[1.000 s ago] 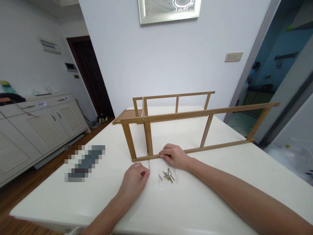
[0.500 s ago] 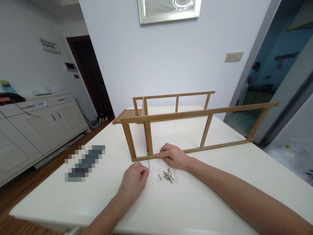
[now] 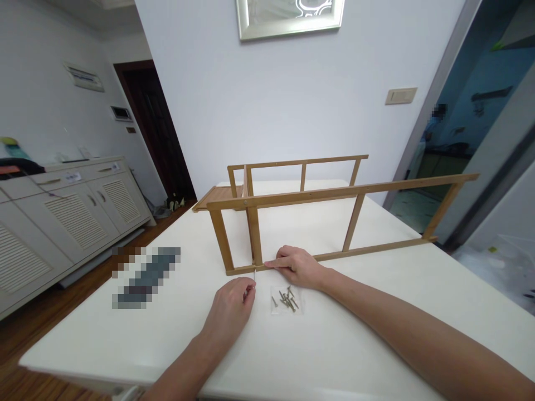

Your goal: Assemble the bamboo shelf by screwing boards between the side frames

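Observation:
A light wooden ladder-like frame stands on its long edge across the white table; a second frame stands behind it. My right hand rests on the near frame's bottom rail, fingers curled and pressed against it beside an upright post. My left hand is closed round a thin metal tool whose tip meets the rail's underside at that post. Several screws lie on a clear plastic bag just in front of my right hand.
A flat wooden board lies at the table's far left. A blurred-out dark object lies on the table's left side. White cabinets line the left wall. An open doorway is at the right, with a person far inside.
My left hand has turned slightly at the tool and edged forward. My right hand's fingers slid a little left along the bottom rail. The frames have not moved.

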Demonstrator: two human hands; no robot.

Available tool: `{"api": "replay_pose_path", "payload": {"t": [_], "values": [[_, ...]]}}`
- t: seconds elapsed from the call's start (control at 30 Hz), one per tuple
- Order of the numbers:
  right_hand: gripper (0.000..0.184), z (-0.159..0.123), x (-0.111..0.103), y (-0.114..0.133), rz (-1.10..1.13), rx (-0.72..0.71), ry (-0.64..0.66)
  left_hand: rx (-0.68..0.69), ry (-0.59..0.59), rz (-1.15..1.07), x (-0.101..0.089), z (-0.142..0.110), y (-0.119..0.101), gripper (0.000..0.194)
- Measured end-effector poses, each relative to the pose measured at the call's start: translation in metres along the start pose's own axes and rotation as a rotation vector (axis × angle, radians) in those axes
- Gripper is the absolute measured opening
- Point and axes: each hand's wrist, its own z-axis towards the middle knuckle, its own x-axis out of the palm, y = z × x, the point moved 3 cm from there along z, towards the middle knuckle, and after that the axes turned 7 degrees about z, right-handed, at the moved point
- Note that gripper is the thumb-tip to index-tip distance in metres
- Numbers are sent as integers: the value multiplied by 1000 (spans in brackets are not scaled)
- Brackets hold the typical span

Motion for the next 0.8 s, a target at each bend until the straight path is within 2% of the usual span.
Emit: {"api": "replay_pose_path", "payload": {"t": [0.2, 0.37, 0.53, 0.63, 0.73, 0.8], "values": [[32, 0, -3, 5, 75, 50, 11, 66, -44, -70, 2, -2, -2, 20], [24, 11, -11, -1, 359, 283, -32, 124, -65, -114, 3, -3, -4, 20], [41, 50, -8, -24, 423, 364, -192, 131, -67, -116, 3, -2, -4, 22], [48, 78, -8, -35, 474, 385, -341, 125, -69, -129, 3, -2, -4, 21], [47, 103, -21, -38, 529, 391, -514, 131, -66, -131, 3, -2, -4, 22], [49, 119, -34, -35, 569, 374, -585, 131, -60, -130, 4, -2, -5, 22]]}}
